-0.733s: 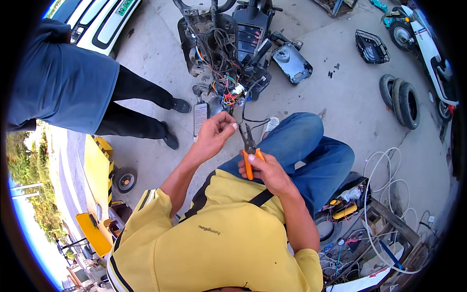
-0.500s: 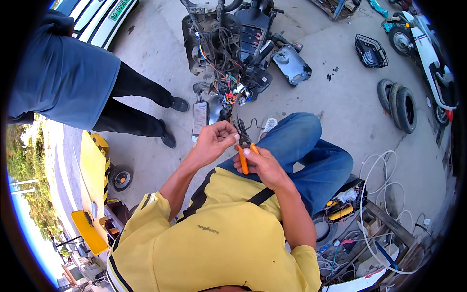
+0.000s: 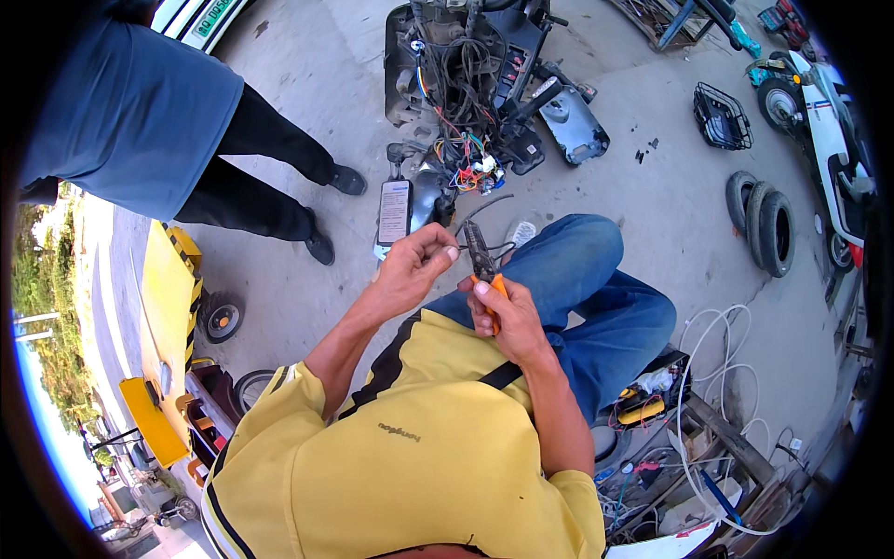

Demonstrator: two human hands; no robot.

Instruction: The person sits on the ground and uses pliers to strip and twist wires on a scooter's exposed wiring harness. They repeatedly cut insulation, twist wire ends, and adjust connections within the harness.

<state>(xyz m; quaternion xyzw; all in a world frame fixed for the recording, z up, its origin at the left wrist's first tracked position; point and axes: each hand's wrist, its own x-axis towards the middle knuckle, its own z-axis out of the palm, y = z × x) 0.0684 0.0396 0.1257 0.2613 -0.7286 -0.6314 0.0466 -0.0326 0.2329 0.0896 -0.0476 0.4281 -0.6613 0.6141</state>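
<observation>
My left hand [image 3: 410, 270] has its thumb and fingers pinched around a thin dark cable [image 3: 484, 207], which curves up and right from the fingertips. To its right, my right hand [image 3: 510, 321] is closed around the orange handles of wire strippers [image 3: 480, 252]. Their dark jaws point up, just right of the left fingertips. Whether the jaws touch the cable, I cannot tell. Ahead of both hands, a tangle of colored wires with connectors [image 3: 477, 166] hangs from a stripped-down scooter [image 3: 461, 70].
A person in dark trousers [image 3: 270, 140] stands at the left. A loose panel [image 3: 575, 126] lies beside the scooter. Farther right are a black basket [image 3: 722, 116], tires [image 3: 775, 233] and a white scooter [image 3: 829, 149]. A cluttered crate [image 3: 689, 466] with a white hose stands near my right side.
The wire strippers have shifted slightly right, away from my left fingertips, and the curved cable shows more clearly. My view has shifted, so the scooter appears farther right.
</observation>
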